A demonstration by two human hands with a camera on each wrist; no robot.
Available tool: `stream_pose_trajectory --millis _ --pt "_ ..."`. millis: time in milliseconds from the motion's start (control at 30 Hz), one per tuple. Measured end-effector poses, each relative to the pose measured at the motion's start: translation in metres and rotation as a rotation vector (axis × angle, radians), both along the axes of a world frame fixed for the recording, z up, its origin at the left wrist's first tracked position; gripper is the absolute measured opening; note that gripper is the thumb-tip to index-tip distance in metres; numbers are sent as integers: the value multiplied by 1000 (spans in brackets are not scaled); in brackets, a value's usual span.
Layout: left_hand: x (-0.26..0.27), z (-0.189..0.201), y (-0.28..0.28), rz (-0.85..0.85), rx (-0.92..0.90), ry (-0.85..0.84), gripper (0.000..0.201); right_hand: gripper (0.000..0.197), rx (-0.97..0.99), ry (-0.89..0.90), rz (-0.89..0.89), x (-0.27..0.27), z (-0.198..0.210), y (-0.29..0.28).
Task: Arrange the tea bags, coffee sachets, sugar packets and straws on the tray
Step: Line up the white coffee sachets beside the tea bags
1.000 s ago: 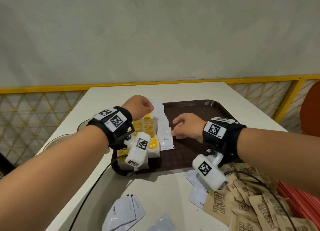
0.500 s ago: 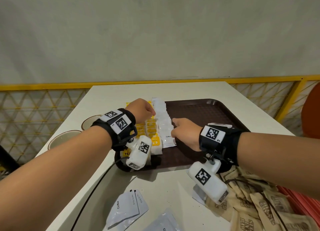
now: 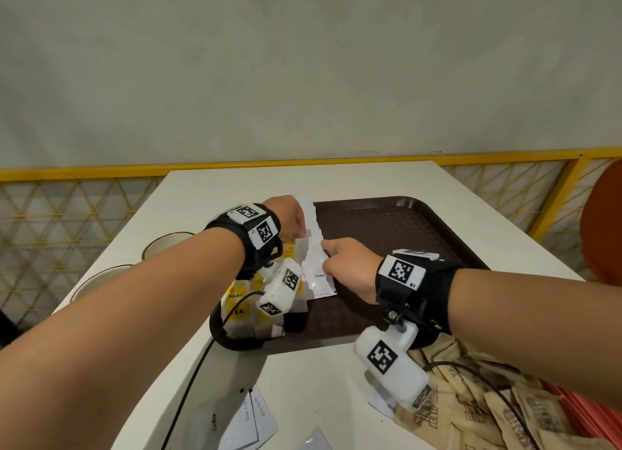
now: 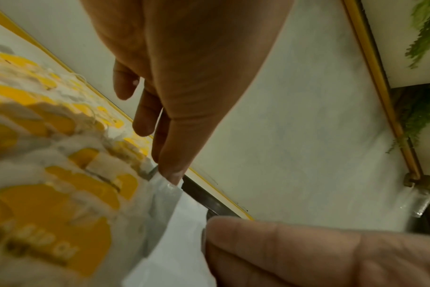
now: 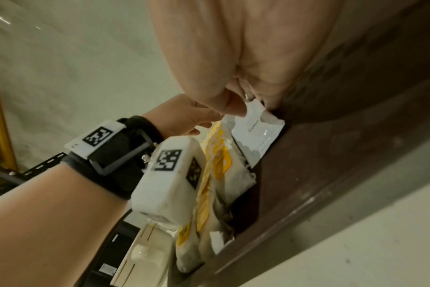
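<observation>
I see my left hand [image 3: 289, 219] and right hand [image 3: 350, 264] both pinching the row of coffee sachets [image 3: 314, 247], mid-frame on the tray's [image 3: 387, 220] left side. They look light, slick and floppy, so I'd grip by the edges.

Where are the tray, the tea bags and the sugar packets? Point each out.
tray [image 3: 387, 227], head view, bare brown floor near its far rim.
tea bags [image 3: 235, 306], head view, yellow label of the nearest bag.
sugar packets [image 3: 471, 419], head view, printed face of a brown packet on the table.
</observation>
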State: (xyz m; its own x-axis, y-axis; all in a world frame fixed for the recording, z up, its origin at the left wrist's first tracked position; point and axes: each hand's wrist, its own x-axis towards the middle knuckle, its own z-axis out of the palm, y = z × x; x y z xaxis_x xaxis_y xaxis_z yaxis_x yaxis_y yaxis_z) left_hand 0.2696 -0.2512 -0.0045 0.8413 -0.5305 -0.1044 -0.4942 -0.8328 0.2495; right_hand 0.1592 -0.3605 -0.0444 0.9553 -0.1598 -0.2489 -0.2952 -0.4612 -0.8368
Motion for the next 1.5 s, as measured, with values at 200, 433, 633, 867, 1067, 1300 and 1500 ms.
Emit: stream_pose_trajectory --millis 200,433,633,867,1067,1300,1500 --pt "5 -4 -4 -8 86 16 20 52 20 38 -47 -5 3 1" --pt "4 -3 -9 7 209 11 24 61 33 31 -6 -6 2 0" --pt "1 2 -12 -5 210 17 34 49 8 1 16 -11 8 0" --pt "6 2 -12 -12 213 -30 25 44 -185 -83 131 -20 16 -15" --pt "6 7 -12 31 125 -32 31 80 -371 -49 239 -18 14 -18" --pt "0 10 -5 7 116 14 36 76 -372 -51 195 -17 13 -17" --pt "1 6 -3 7 118 19 28 53 -302 -86 197 -11 8 -21"
